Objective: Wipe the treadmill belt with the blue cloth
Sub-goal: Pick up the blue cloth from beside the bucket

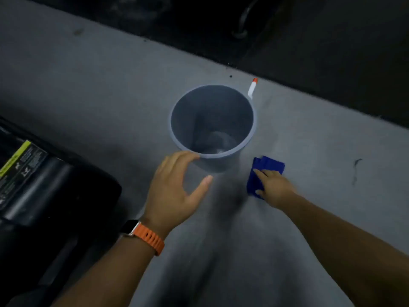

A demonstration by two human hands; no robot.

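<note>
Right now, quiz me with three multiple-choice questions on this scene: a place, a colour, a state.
1. Where is the cloth? A on the floor, right of the bucket; B in the bucket; C on a chair.
2. Watch strap colour? A green; B white; C orange.
3. The left hand is: A gripping the cloth; B open by the bucket; C a fist.
Answers: A, it lies flat under the right hand; C, plain on the wrist; B, fingers spread, holding nothing.
</note>
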